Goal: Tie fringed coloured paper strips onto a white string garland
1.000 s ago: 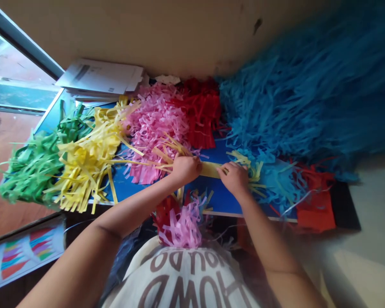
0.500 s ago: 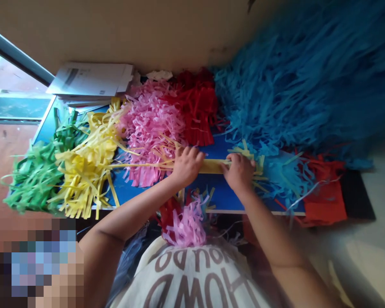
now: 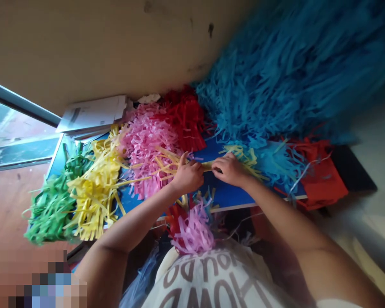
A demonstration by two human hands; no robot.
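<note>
My left hand point(image 3: 188, 175) and my right hand point(image 3: 229, 170) pinch a folded yellow fringed paper strip point(image 3: 208, 166) between them, just above the blue board point(image 3: 224, 194). Its loose yellow fringes fan out to the left over the pink fringe pile point(image 3: 146, 143) and to the right near the blue fringe. Both hands have their fingers closed on the strip's band. The hands sit close together, almost touching.
Green point(image 3: 49, 209), yellow point(image 3: 94, 192), red point(image 3: 182, 115) and a large blue fringe pile point(image 3: 276, 81) lie on the board. A stack of white papers point(image 3: 93, 113) sits at the back left. Orange-red paper point(image 3: 321, 182) lies at the right. A pink and red tassel bunch point(image 3: 191, 229) rests near my chest.
My hands have drawn closer together along the yellow strip, so less of the band shows between them. The view has tilted and shifted.
</note>
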